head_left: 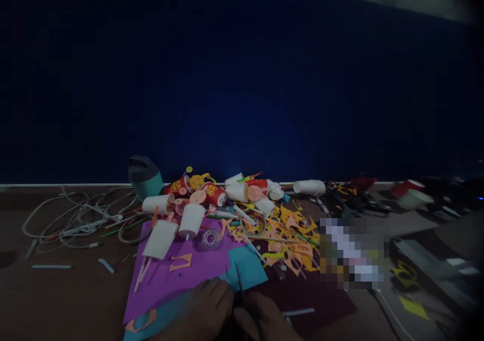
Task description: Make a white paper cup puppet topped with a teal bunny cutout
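Scissors in the right hand, beside teal paper

The person's right hand (262,318) is at the bottom centre, fingers curled round the scissors (240,280), whose blades point up and away over the teal paper (252,268). The handles are hidden in shadow. The left hand (212,303) is just beside it, at the near edge of the teal paper, its fingers bent; whether they pinch anything cannot be told.

The teal paper overlaps the purple sheet (151,293), where an orange scrap (180,262) also lies. Near the sheet's far edge are the tape roll (205,239) and two white cups, one (162,240) tilted with straws (139,276) sticking out below, the other (192,220) close by. Nearer the person, an orange cutout (132,325) lies on blue paper (174,311).

Farther back, red cups (215,195) lie in a heap, with orange and yellow scraps (302,225) to its right. Cables (71,225) tangle at the left, next to a dark-topped teal object (150,185). A dark blue wall (242,104) rises behind.
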`<state>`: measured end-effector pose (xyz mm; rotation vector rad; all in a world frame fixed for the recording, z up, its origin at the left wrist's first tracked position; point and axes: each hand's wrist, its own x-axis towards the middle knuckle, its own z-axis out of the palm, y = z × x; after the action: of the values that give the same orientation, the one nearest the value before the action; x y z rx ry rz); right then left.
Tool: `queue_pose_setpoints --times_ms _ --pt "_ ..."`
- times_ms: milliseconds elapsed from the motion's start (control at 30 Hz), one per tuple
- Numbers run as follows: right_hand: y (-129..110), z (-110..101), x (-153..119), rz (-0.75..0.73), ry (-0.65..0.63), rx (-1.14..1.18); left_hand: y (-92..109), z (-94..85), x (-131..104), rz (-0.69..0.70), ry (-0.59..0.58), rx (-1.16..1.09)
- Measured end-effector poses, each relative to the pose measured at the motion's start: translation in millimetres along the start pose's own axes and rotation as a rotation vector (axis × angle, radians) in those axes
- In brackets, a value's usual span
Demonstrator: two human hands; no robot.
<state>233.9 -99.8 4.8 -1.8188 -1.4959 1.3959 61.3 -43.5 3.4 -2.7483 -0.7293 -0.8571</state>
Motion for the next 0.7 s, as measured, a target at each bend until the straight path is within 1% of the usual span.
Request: queue_pose_setpoints --times_ms 133,267,333,467,600,700 --pt "-2 3 -2 0.009 0.089 0.103 -1 6.4 -4 -0.019 0.003 -0.019" --pt "-7 2 -7 -0.020 0.176 0.245 -1 6.5 -7 -0.003 -0.046 -0.041" --pt "-11 1 -9 -0.016 0.161 0.314 -1 5.2 -8 -0.013 -0.074 -0.040" --pt "-15 -1 -8 0.036 0.066 0.396 -1 6.0 -11 -0.042 -0.120 -0.076" --pt "-18 -1 -4 0.029 0.048 0.457 -2 9.2 -13 -0.036 -0.126 -0.089" --pt "-20 -2 -2 0.044 0.048 0.468 -3 7.5 -12 -0.024 -0.123 -0.084"
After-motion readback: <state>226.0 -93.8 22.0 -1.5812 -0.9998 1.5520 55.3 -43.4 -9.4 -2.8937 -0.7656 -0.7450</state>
